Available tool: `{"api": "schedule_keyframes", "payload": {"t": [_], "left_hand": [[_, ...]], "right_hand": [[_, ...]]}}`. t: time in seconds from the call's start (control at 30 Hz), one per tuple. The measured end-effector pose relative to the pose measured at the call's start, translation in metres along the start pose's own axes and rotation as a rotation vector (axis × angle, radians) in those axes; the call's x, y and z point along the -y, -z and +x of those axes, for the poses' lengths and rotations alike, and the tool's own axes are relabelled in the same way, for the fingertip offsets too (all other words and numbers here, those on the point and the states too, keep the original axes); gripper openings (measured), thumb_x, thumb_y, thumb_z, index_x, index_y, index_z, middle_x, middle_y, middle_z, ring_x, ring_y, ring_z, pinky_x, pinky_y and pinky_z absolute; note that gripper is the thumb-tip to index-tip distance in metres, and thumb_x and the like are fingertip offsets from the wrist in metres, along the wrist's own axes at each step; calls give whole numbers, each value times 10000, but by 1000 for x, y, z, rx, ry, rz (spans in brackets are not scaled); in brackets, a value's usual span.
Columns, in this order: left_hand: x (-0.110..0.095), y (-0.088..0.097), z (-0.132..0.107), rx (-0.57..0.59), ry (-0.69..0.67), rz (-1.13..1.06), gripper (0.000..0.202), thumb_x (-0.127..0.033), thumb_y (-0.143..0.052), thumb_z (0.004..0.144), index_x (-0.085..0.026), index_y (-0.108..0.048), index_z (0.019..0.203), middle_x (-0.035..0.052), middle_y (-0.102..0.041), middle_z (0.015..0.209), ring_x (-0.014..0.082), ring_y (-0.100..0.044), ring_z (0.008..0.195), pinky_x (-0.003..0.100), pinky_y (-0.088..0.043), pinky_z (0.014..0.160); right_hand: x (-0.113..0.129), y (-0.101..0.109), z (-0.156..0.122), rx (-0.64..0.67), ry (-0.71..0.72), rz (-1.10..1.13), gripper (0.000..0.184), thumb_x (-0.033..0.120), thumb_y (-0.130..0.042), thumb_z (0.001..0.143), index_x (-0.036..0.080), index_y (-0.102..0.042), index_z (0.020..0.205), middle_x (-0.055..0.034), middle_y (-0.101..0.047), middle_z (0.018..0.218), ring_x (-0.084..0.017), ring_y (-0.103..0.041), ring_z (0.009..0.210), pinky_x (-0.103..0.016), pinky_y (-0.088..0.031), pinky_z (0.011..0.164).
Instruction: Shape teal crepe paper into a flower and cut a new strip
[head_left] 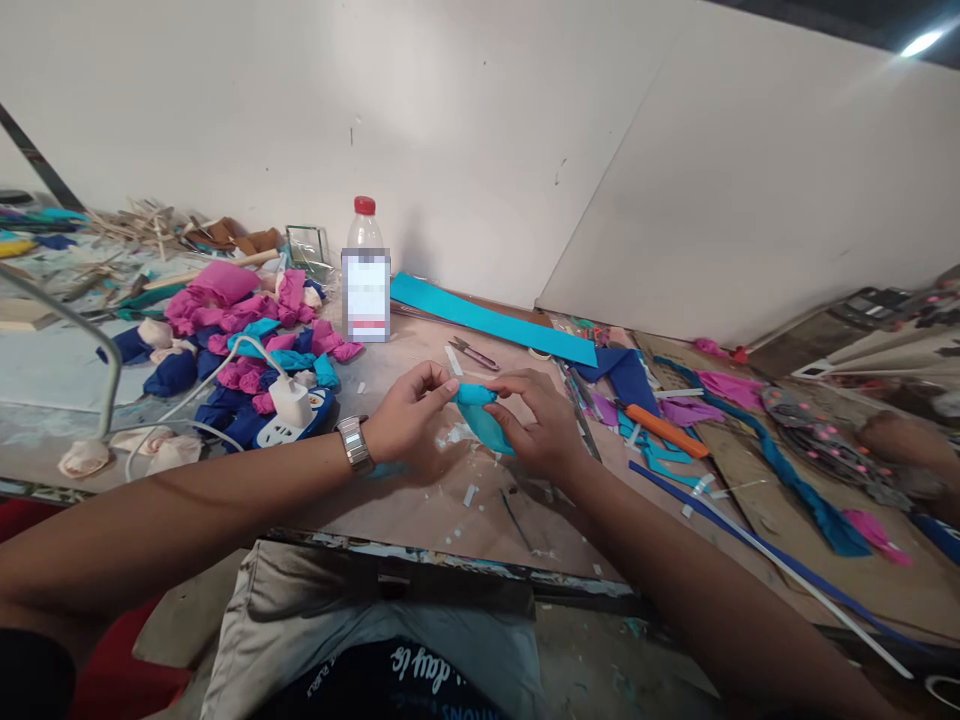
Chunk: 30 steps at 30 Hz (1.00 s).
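Observation:
Over the table's middle, my left hand (410, 412) and my right hand (541, 418) hold one piece of turquoise crepe paper (486, 425). Its upper edge is bunched into a thick roll, and a flatter part hangs below. My left thumb and fingers pinch the roll's left end; my right thumb and fingertips close on its right side. Just behind the hands lies a pair of small scissors (474, 355). A long flat turquoise strip (495, 322) rests farther back. Small white scraps (469, 495) are scattered beneath the hands.
A red-capped bottle (365, 230) stands near the wall. To the left are a pile of pink, navy and turquoise paper pieces (240, 310) and a power strip (300, 425) with a charger and cable. An orange cutter (664, 430) lies right. Another person's hand (911, 445) is at far right.

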<state>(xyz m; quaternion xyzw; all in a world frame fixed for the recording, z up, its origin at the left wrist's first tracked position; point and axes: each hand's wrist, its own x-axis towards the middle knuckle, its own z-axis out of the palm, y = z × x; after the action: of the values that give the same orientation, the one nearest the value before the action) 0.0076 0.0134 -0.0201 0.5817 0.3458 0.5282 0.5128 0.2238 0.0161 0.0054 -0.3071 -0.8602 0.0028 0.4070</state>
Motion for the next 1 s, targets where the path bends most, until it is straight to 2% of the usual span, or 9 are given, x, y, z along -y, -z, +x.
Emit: {"api": "schedule_keyframes", "payload": {"t": [0.13, 0.23, 0.43, 0.7, 0.83, 1.0], "left_hand": [[-2, 1, 1, 17, 80, 12, 492, -650, -689, 835, -172, -587, 776, -13, -526, 718, 144, -473, 714, 286, -385, 695], [-3, 0, 1, 24, 105, 3, 497, -647, -690, 832, -164, -609, 748, -8, -531, 705, 142, -470, 710, 284, -383, 696], [-3, 1, 1, -62, 24, -10, 474, -600, -770, 790, -184, -547, 756, -32, -506, 707, 120, -441, 676, 267, -363, 651], [-2, 1, -1, -16, 8, 60, 410, -547, -801, 778, -159, -676, 823, 32, -666, 807, 149, -567, 740, 291, -449, 701], [-2, 1, -1, -20, 22, 73, 407, -552, -777, 801, -156, -684, 821, 32, -660, 784, 141, -535, 700, 284, -431, 655], [-2, 1, -1, -6, 36, 50, 432, -579, -764, 799, -162, -653, 817, 6, -600, 760, 129, -496, 689, 268, -410, 640]], "right_hand": [[0, 0, 0, -25, -18, 2, 160, 290, -673, 972, 242, -660, 1124, -51, -742, 982, -233, -678, 909, -411, -517, 856], [-1, 0, -1, -52, -16, -2, 155, 276, -685, 963, 246, -663, 1114, -51, -751, 1006, -236, -689, 930, -411, -522, 854], [-2, -2, -1, -95, 21, -4, 168, 255, -733, 931, 259, -666, 1085, -46, -765, 1025, -241, -705, 958, -424, -528, 876], [1, 0, 0, -80, 6, -11, 128, 301, -735, 930, 262, -686, 1042, -58, -774, 994, -252, -712, 938, -444, -533, 870], [0, 0, -1, -87, 1, -5, 130, 309, -718, 943, 259, -674, 1055, -61, -768, 990, -251, -707, 930, -442, -533, 863], [0, 1, 0, -95, -92, 38, 153, 334, -661, 973, 235, -671, 1089, -60, -731, 956, -224, -681, 861, -406, -543, 831]]}}
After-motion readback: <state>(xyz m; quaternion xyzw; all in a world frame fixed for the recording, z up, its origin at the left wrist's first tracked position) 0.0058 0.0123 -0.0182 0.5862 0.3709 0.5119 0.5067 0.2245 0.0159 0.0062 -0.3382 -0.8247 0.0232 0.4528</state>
